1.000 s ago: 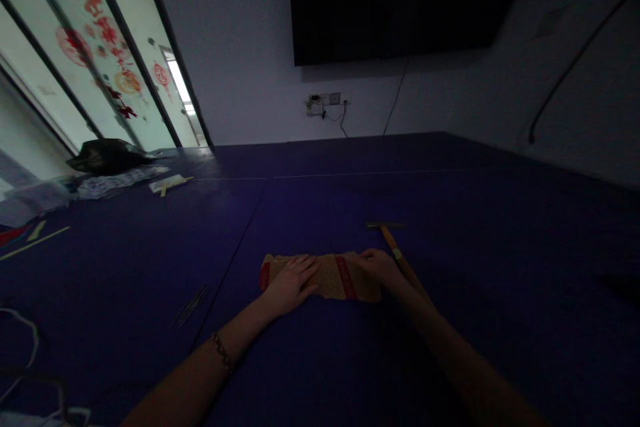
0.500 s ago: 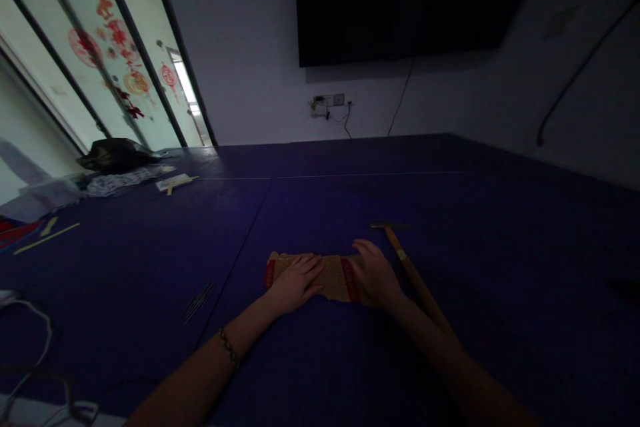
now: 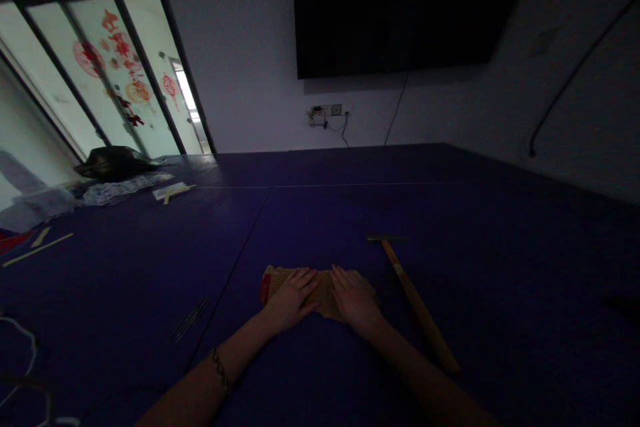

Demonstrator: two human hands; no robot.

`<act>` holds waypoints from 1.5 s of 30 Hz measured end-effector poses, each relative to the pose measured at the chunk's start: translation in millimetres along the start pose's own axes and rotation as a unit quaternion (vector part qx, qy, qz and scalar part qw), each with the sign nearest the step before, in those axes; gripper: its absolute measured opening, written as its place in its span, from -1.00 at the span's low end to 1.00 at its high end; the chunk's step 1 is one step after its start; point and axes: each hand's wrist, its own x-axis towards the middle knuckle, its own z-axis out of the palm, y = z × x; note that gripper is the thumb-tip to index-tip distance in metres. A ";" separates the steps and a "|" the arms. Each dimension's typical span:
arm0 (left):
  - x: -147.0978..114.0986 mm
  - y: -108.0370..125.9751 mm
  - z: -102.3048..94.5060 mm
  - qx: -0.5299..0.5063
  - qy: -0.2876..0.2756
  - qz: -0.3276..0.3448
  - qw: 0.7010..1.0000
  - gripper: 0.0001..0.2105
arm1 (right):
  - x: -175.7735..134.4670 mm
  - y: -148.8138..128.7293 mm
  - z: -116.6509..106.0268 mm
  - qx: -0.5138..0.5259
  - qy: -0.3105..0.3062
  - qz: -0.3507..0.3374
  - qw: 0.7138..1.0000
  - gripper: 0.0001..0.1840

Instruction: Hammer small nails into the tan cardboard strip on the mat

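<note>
A flat tan speckled piece with red bands [image 3: 326,295], perhaps folded cloth or paper, lies on the dark blue surface [image 3: 300,373]. My left hand [image 3: 293,297] rests on its left part, palm down with fingers stretched out. On its right part, my right hand [image 3: 354,300] lies flat too, fingers extended and covering the right red band. Just right of that hand is a hammer [image 3: 417,300] with a wooden handle and a narrow metal head; neither hand touches it. Several thin metal rods [image 3: 191,319] lie to the left.
At the far left are a black bag [image 3: 115,163], crumpled patterned material [image 3: 123,188] and a white item with yellow strips [image 3: 173,192]. Yellow strips [image 3: 40,250] and a white cable [image 3: 25,340] lie nearer. A dark screen [image 3: 400,13] hangs on the wall.
My right hand has moved left and come down flat on the tan piece, covering the right red band. My left hand stays on the piece. The view has tilted slightly upward.
</note>
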 end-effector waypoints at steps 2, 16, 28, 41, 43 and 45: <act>0.6 -0.6 -0.4 0.067 -0.027 -0.003 0.997 -0.52 | -0.7 -0.9 2.5 -0.046 -0.012 -0.002 0.999 -0.54; 5.3 -12.9 -3.4 -0.010 -0.005 -0.012 1.000 -0.45 | 0.0 7.1 3.9 -0.089 -0.004 -0.022 0.996 -0.55; 6.6 -17.1 -0.7 -0.010 0.003 -0.022 1.000 -0.34 | 1.4 10.0 8.2 -0.088 0.020 -0.031 0.995 -0.55; 12.1 -28.1 -10.7 -0.174 0.060 -0.060 0.981 -0.63 | 1.2 5.7 7.8 -0.069 0.049 -0.021 0.996 -0.57; 12.8 -26.8 -17.2 -0.199 0.064 -0.074 0.975 -0.70 | 1.5 7.4 9.3 -0.073 0.059 -0.028 0.995 -0.57; 10.9 -22.9 -27.8 -0.180 0.068 -0.096 0.977 -0.72 | 2.3 9.5 11.3 -0.074 0.064 -0.036 0.995 -0.56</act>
